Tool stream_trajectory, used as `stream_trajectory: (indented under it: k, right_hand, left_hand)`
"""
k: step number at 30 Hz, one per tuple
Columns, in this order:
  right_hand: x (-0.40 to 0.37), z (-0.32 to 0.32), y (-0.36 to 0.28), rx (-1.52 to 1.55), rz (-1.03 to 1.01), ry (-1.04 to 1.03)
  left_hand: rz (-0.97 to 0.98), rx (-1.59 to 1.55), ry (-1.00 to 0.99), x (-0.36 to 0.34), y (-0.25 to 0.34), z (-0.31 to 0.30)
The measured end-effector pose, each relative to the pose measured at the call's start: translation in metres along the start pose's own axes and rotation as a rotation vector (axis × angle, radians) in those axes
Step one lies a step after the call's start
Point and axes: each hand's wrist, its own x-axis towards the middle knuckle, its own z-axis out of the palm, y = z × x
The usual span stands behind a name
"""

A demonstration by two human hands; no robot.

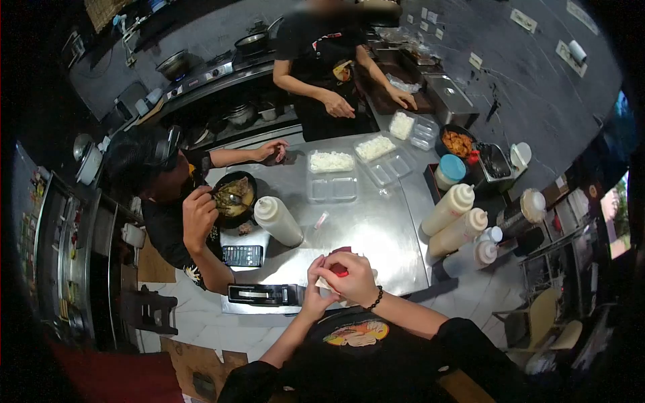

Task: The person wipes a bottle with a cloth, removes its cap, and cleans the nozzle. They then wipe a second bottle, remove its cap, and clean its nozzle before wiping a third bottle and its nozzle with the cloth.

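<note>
My right hand (356,279), with a dark bead bracelet at the wrist, is closed around a small red object (341,271). Its kind is mostly hidden by my fingers. My left hand (317,294) meets it from the left, fingers bent and pressed together; what they grip is hidden. Something pale shows just beneath both hands at the table's near edge. Left of my hands lies a black tape dispenser (265,294). Beyond it are a black calculator-like device (242,256) and an upright white squeeze bottle (277,220).
Rice trays (332,176) (379,158) stand on the steel table (376,228). Several squeeze bottles (451,208) line its right side, near a tub with a blue lid (451,170). One co-worker sits left by a black bowl of food (235,196); another stands at the far side.
</note>
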Motion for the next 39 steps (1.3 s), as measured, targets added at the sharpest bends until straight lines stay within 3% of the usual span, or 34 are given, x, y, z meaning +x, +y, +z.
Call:
stream_trajectory:
  k: [3, 7, 10, 13, 15, 16, 17, 18, 19, 20, 21, 22, 24, 26, 27, 29, 30, 31, 32, 36, 39]
  right_hand:
    - [-0.005, 0.004, 0.004, 0.076, 0.096, -0.056]
    - [-0.001, 0.0, -0.001, 0.189, 0.159, -0.145]
    - [0.014, -0.006, -0.028, 0.348, 0.272, -0.153]
    - [0.022, -0.002, -0.032, 0.513, 0.353, -0.065]
    - [0.025, -0.004, -0.027, 0.604, 0.38, -0.036]
    - [0.027, -0.007, -0.02, 0.608, 0.341, 0.028]
    - [0.03, -0.011, -0.011, 0.611, 0.305, 0.092]
    - [0.035, -0.015, -0.006, 0.615, 0.273, 0.155]
    - [0.045, -0.022, -0.007, 0.659, 0.386, 0.369]
    - [0.056, -0.031, -0.006, 0.691, 0.506, 0.585]
    - [0.056, -0.052, 0.017, 1.005, 0.524, 0.369]
    - [0.052, -0.074, 0.041, 1.316, 0.538, 0.149]
    - [0.05, -0.088, 0.063, 1.376, 0.568, 0.149]
    - [0.04, -0.092, 0.056, 1.44, 0.893, 0.277]
    - [0.03, -0.085, 0.06, 1.441, 0.788, 0.167]
    - [0.019, -0.049, 0.024, 1.247, 0.583, 0.198]
    - [0.017, -0.029, 0.033, 1.111, 0.36, -0.031]
    - [0.008, -0.02, 0.034, 0.762, 0.267, -0.222]
    - [-0.003, -0.029, 0.035, 0.014, 0.082, -0.525]
    - [-0.021, -0.019, 0.081, 0.742, 0.54, -0.409]
    - [-0.022, -0.021, 0.088, 0.832, 0.629, -0.43]
  left_hand:
    - [-0.095, -0.002, -0.281, 0.004, 0.012, -0.001]
    - [-0.145, 0.145, -0.24, 0.012, 0.017, 0.003]
    - [-0.183, 0.044, -0.106, 0.005, -0.007, 0.007]
    - [-0.156, 0.03, -0.039, -0.002, -0.016, 0.005]
    - [-0.113, 0.197, -0.101, 0.001, -0.019, 0.002]
    - [-0.098, 0.276, -0.132, 0.006, -0.01, 0.005]
    - [0.151, 0.517, -0.222, 0.016, 0.0, 0.004]
    - [-0.037, 0.535, -0.161, 0.006, -0.017, 0.002]
    - [-0.132, 0.218, -0.083, 0.007, -0.007, 0.006]
    - [-0.046, 0.262, -0.093, 0.011, 0.003, 0.005]
    - [0.086, 0.427, -0.11, 0.013, 0.007, 0.0]
    - [0.077, 0.398, -0.099, 0.012, 0.014, -0.005]
    - [0.101, 0.359, 0.001, 0.005, 0.021, -0.013]
    - [0.136, 0.364, 0.121, -0.002, 0.033, -0.014]
    - [0.159, 0.417, 0.174, -0.002, 0.046, -0.01]
    - [0.108, 0.436, 0.176, 0.001, 0.068, -0.003]
    - [0.075, 0.451, 0.165, 0.002, 0.072, 0.001]
    - [0.004, 0.371, 0.176, 0.0, 0.065, 0.005]
    - [-0.067, 0.292, 0.186, -0.002, 0.058, 0.006]
    - [-0.189, 0.228, 0.158, 0.005, 0.074, 0.009]
    - [-0.206, 0.212, 0.17, 0.003, 0.072, 0.011]
